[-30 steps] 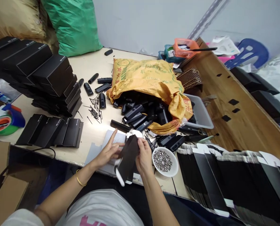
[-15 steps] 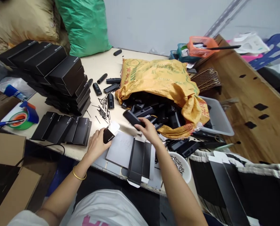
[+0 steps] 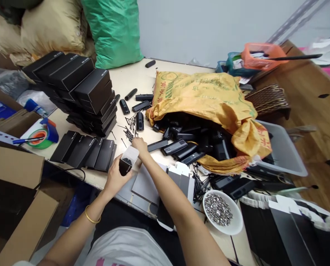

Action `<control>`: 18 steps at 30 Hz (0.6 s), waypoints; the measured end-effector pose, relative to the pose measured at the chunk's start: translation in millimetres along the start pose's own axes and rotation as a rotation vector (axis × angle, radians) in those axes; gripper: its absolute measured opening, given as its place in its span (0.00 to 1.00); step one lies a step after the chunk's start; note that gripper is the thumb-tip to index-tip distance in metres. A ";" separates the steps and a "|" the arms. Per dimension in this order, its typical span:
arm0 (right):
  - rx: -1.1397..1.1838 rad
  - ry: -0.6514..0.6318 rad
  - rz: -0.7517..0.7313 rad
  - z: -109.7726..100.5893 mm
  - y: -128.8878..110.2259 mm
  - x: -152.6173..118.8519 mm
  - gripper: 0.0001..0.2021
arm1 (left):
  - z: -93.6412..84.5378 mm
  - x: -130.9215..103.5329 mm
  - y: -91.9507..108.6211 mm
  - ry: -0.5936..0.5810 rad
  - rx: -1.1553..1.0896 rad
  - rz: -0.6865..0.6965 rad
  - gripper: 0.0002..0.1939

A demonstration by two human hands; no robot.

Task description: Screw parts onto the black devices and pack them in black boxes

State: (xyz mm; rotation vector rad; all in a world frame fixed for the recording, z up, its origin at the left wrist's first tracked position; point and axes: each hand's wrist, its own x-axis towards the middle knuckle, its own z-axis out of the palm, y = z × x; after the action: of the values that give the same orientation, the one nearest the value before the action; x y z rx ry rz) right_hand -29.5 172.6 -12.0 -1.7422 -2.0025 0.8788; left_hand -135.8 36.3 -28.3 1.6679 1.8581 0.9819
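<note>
My left hand (image 3: 116, 174) is wrapped round a small black carton (image 3: 124, 168), whose white-lined flap stands up. Something dark shows at the carton's mouth, though I cannot make out its shape fully. Across the table, my right hand (image 3: 140, 145) reaches over to a loose pile of thin black sticks (image 3: 130, 130). Its fingers are pinched together at the near end of the pile, and what they hold, if anything, is hidden. Long black plastic devices (image 3: 175, 147) lie to the right of that hand, spilling from a yellow woven sack (image 3: 201, 88).
Stacked black cartons (image 3: 91, 90) rise at the left, with several more (image 3: 90, 151) lying before them. A white bowl (image 3: 238, 221) of small metal parts stands at the right, near flat black cartons (image 3: 289, 232). A green sack (image 3: 116, 35) stands behind.
My right hand has moved left from the yellow sack to the black sticks and no longer holds the black device. My left hand still holds the carton. The view has shifted right-to-left slightly.
</note>
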 end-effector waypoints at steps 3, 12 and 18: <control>-0.034 -0.018 0.012 3.5 1.5 1.7 0.05 | -0.2 2.7 5.0 0.004 -0.017 0.026 0.31; 0.109 0.186 -0.357 -107.6 54.3 -86.4 0.08 | 10.5 17.2 37.8 -0.139 -0.011 0.116 0.34; -0.108 0.350 -0.539 -96.7 31.8 -124.9 0.08 | 30.2 0.2 61.8 -0.266 -0.219 0.245 0.40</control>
State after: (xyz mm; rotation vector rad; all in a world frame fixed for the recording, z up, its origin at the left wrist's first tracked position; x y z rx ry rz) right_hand 78.3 74.7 57.1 -1.1932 -2.1347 0.2737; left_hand -73.2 43.5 -1.0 1.8175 1.3502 0.9651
